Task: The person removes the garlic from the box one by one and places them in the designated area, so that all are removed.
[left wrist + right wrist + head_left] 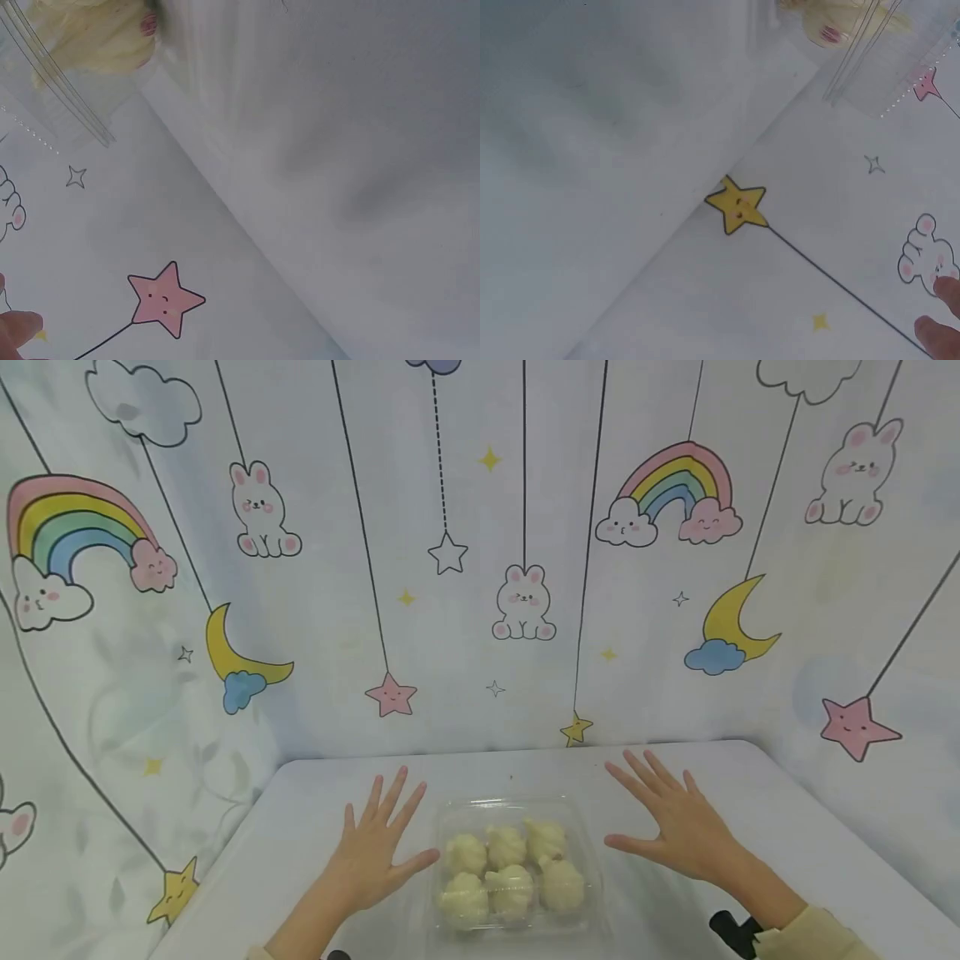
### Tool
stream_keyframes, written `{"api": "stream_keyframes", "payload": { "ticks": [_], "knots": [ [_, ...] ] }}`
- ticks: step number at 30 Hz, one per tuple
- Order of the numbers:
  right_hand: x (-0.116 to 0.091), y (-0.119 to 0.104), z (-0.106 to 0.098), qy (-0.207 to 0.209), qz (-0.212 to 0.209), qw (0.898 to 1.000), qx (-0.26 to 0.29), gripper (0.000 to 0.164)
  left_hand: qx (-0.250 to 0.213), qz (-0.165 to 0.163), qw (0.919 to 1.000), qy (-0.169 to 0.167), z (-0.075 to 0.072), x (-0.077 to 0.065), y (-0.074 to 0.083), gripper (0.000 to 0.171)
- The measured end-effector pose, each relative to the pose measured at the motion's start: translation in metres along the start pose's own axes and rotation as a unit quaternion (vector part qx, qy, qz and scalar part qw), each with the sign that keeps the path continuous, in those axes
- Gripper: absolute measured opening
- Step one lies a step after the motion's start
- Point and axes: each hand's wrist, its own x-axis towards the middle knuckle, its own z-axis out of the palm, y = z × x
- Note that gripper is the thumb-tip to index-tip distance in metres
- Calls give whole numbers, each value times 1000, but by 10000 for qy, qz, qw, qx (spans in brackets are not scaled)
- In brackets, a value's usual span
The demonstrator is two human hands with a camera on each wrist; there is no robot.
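Note:
A clear plastic box [495,807] with a lid over it stands on the white table, holding several pale yellow bun-shaped pieces [511,890] with twisted tops. To its left my left hand [373,853] is spread with straight fingers, the thumb tip near the box's side. My right hand [681,828] is spread on the other side, farther from the box, thumb pointing toward it. Neither hand holds anything. In the left wrist view a yellow piece with a pink mark [148,25] shows through the plastic, and only fingertips [21,328] appear. Two fingertips [946,294] show in the right wrist view.
The white table [322,793] runs back to a cloth backdrop [465,635] printed with rabbits, stars, moons and rainbows, which also hangs along both sides. A black device [733,933] sits by my right wrist, beside the pale yellow sleeve [813,937].

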Motion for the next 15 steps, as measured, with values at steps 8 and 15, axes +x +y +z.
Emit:
{"api": "stream_keyframes", "payload": {
  "ticks": [8, 15],
  "knots": [
    [0, -4, 2, 81, -5, 9996, 260, 87, -325, -74, 9994, -111, 5, -3, 2, 81],
    [0, -10, 7, 80, -47, 9989, 449, 87, -752, -22, 9971, 53, 10, -8, 7, 79]
  ]
}}
